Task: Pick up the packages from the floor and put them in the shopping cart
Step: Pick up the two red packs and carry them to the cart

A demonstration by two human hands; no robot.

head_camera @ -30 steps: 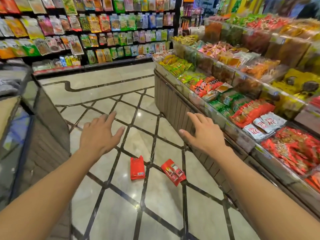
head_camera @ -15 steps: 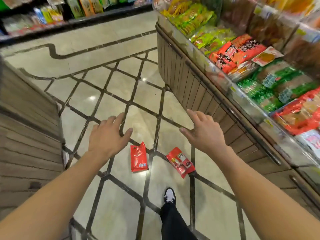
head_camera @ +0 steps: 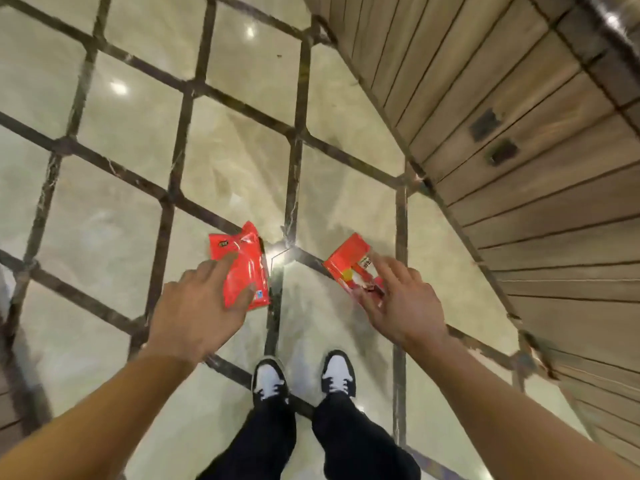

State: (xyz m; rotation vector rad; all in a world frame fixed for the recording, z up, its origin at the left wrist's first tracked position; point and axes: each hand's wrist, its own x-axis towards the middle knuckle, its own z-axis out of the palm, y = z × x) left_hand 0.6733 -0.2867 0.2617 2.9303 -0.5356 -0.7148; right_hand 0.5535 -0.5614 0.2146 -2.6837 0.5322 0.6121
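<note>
Reaching down with both arms at once, one hand per packet, which looks like a plan to lift the pair in a single stoop. The left hand (head_camera: pixel 199 308) is spread open over the left red packet (head_camera: pixel 244 268), fingers splayed across its near half, nothing pinched yet. The right hand (head_camera: pixel 403 306) is open too, fingertips at the right red packet (head_camera: pixel 351 268) (whether they touch it, I cannot tell through the blur). Both packets lie flat on the tiled floor (head_camera: pixel 242 140), just ahead of the shoes (head_camera: pixel 301 377) and near the wooden counter base (head_camera: pixel 519 168). The left packet's long axis runs nearly straight away from the feet; the right one is slanted, its far end angled leftward. No cart is in view.
</note>
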